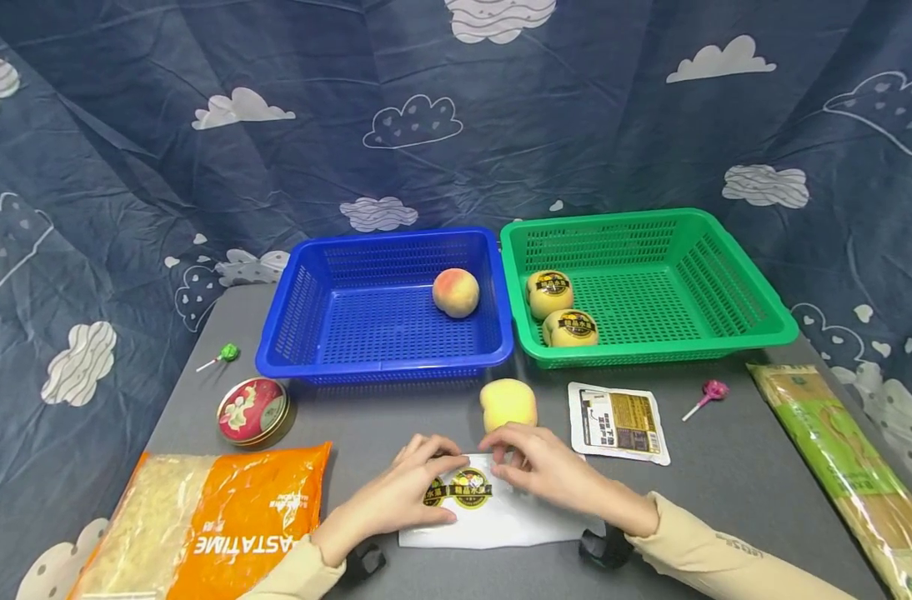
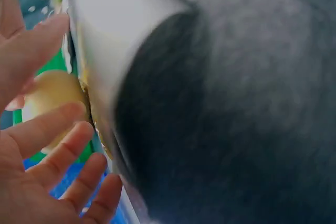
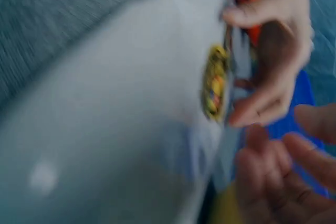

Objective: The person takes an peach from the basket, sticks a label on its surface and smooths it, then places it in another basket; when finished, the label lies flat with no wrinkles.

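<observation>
A white sheet (image 1: 508, 517) with round black-and-gold fruit stickers (image 1: 470, 488) lies at the front of the table. My left hand (image 1: 403, 492) touches its left part, thumb near the lower edge and fingers spread at the far edge. Over the sheet's far edge hovers my right hand (image 1: 546, 468), its thumb and bent index finger apart, nothing seen between them. In the right wrist view this hand (image 3: 283, 166) is blurred beside the sheet. A yellow peach (image 1: 508, 405) stands just beyond my right fingertips, with no sticker on its visible side.
Behind are a blue basket (image 1: 384, 367) holding one peach (image 1: 456, 292) and a green basket (image 1: 651, 346) holding two stickered peaches (image 1: 570, 328). Around lie an orange pasta bag (image 1: 253, 517), round tin (image 1: 253, 410), green lollipop (image 1: 228, 352), white packet (image 1: 618, 422), pink lollipop (image 1: 714, 390) and noodle pack (image 1: 846, 458).
</observation>
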Available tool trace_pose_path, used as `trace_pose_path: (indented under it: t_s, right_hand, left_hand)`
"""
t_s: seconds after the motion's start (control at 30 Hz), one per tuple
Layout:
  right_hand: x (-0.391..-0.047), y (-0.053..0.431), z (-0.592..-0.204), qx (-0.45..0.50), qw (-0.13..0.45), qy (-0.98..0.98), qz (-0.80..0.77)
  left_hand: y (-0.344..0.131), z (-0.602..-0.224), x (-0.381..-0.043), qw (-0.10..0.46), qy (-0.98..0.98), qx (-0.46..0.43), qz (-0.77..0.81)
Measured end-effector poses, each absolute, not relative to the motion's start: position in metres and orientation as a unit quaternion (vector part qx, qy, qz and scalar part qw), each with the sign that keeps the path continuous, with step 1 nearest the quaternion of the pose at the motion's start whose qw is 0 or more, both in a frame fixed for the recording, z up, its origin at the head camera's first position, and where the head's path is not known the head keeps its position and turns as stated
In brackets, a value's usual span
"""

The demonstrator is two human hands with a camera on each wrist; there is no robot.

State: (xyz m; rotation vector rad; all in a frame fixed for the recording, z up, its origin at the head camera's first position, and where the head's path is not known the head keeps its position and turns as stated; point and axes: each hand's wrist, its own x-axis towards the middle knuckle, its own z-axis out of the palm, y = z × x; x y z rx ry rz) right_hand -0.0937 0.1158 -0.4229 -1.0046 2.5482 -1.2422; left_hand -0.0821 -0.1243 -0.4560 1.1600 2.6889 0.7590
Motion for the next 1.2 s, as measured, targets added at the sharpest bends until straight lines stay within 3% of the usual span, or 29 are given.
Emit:
trace_pose_path:
  t_s: [0.23, 0.43, 0.8, 1.0, 1.2]
  right_hand:
    - [-0.078, 0.098, -0.441, -0.314, 0.06, 0.907, -0.275]
    - [-0.076, 0.092, -0.447, -0.315, 0.006, 0.92, -0.232]
    - [-0.099, 0.11, -0.418, -0.285, 0.05, 0.861, -0.419]
    - [-0.123, 0.131, -0.399, -0.193, 0.033, 0.848, -0.493]
    - [-0.136, 0.138, -0.4, -0.143, 0.061, 0.85, -0.503]
  left_hand:
    - [-0.119, -0.46, -0.08, 0.051, 0.895, 0.389, 0.212]
    - [-0.118, -0.461, -0.079, 0.05, 0.895, 0.39, 0.209]
    - [-0.118, -0.452, -0.081, 0.064, 0.901, 0.372, 0.215]
    - [-0.114, -0.437, -0.096, 0.041, 0.876, 0.33, 0.351]
    - [-0.095, -0.429, -0.11, 0.018, 0.841, 0.315, 0.439]
